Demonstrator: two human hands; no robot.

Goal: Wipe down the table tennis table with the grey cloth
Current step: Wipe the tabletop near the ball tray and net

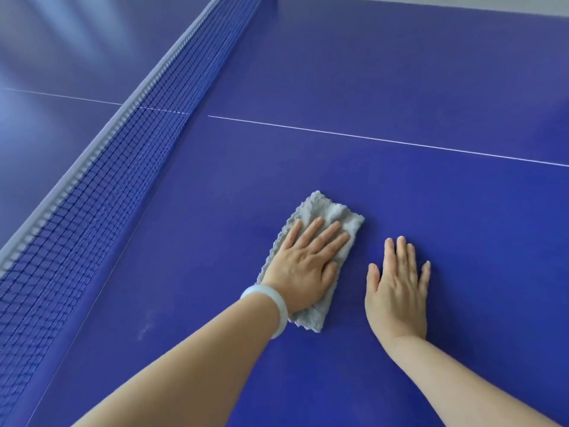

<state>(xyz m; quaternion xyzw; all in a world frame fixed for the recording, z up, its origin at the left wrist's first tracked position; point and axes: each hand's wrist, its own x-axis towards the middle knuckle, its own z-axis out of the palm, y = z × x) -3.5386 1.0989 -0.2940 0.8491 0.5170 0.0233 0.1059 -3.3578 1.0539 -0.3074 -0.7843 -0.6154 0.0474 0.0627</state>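
Blue table tennis table (pixel 400 72), matt, fills the whole view. Net (pixel 123 155) taken as landmark: dark blue mesh with a grey top band, running on a diagonal up the left.

White centre line (pixel 369 138) meets the net at a right angle and runs away from it to the right.

Grey cloth (pixel 323 211), plush and folded into a long pad, lies flat on the half to the right of the net. It is well apart from the net and on the nearer side of the line.

Left hand (pixel 304 266) lies palm down on the cloth, fingers straight and spread. It presses the cloth and does not clutch it.

Right hand (pixel 397 288) lies flat on bare table just beyond the cloth, on the side away from the net. Its fingers are straight and it holds nothing; it looks like a brace.

Pale bangle (pixel 271 306) sits on the left wrist. Faint whitish smudges (pixel 144 328) show between cloth and net, close to the net's foot.

Step in hand, by my reading: mid-wipe on this half, cloth loaded under the palm.

The next move calls for:
- steady downward pressure and a flat palm, so the pad slides without bunching;
- strokes carried toward the net to reach the smudges;
- stopping short of the mesh.
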